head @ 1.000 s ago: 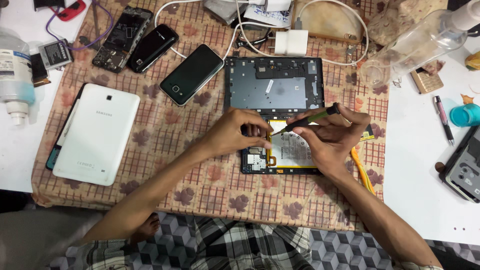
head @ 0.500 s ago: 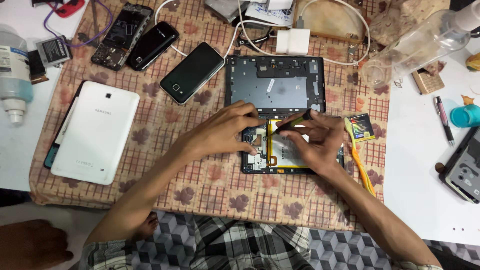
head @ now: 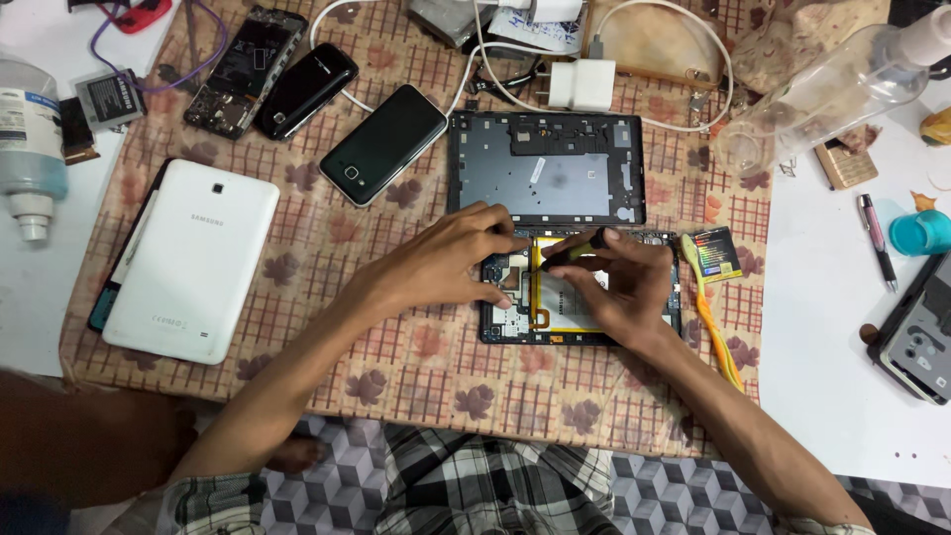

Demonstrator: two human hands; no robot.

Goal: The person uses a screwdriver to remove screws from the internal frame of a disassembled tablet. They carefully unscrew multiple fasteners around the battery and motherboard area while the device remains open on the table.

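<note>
White table (head: 842, 327) carries a checked brown cloth with leaf prints (head: 396, 367), and the work sits on that cloth near its front edge. Fingers of the right hand (head: 619, 287) are pinched on a dark-handled screwdriver (head: 575, 248), held low and nearly flat over the opened tablet (head: 525, 322), its tip toward the left hand. Fingers of the left hand (head: 446, 263) lie spread and pressed on the tablet's circuit board side, gripping nothing; together both hands hide much of the tablet, though a yellow-edged battery (head: 555, 302) shows between them. Touching the tablet's far side lies its grey back shell (head: 545, 173), inner face up. Just right of the right hand rest a yellow toothbrush (head: 713, 327) and a small dark card (head: 718, 253). Farther left lie a black phone (head: 384, 144) and a white tablet (head: 193, 263). Toward the table's far edge sit a white charger (head: 582, 84) with its cable, two more phones, and a clear bottle (head: 832, 89).
</note>
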